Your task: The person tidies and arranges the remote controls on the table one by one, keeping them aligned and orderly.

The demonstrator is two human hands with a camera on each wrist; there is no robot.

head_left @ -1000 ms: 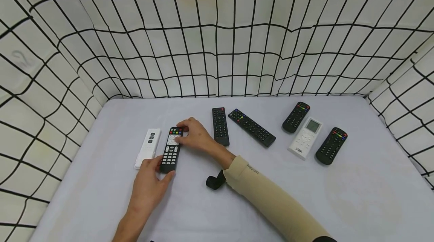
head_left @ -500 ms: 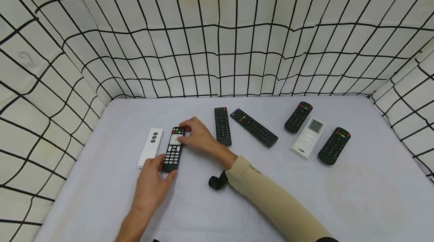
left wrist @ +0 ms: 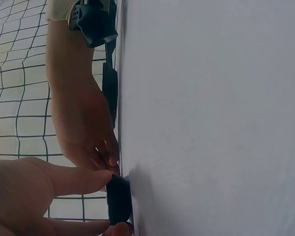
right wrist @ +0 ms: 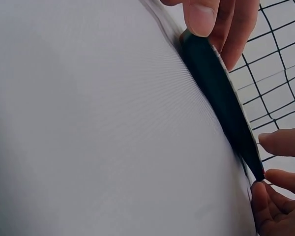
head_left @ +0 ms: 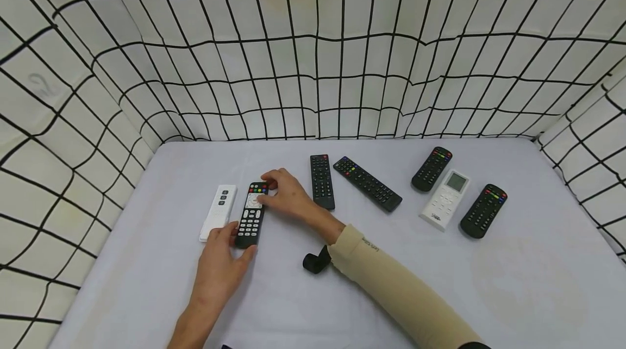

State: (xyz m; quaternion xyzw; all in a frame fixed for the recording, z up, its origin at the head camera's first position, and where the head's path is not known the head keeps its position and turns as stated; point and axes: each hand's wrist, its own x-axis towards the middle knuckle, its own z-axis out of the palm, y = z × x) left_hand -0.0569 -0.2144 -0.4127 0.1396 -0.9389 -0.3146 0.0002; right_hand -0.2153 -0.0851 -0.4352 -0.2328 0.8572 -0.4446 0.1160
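A black remote control (head_left: 250, 224) with white buttons and a coloured row at its top lies face up on the white cloth. My left hand (head_left: 220, 270) grips its lower end, fingertips along the left edge and thumb at the bottom right corner. In the left wrist view, the left thumb (left wrist: 83, 181) meets the dark side of that remote. My right hand (head_left: 288, 194) is at the upper end, thumb over the white round pad and fingertips at the top right corner. The right wrist view shows these fingers (right wrist: 285, 179) right at the remote's end.
Just left lies a white remote (head_left: 218, 213). Two long black remotes (head_left: 321, 183) (head_left: 368, 184) lie to the right. Farther right are two rounded black remotes (head_left: 432, 169) (head_left: 483, 211) and a white one with a screen (head_left: 445, 199). Black netting (head_left: 318, 39) over white walls surrounds the table (head_left: 391, 284).
The whole head view has shifted slightly to the right. Both hands keep their places on the black remote control, and the other remotes have stayed put on the cloth.
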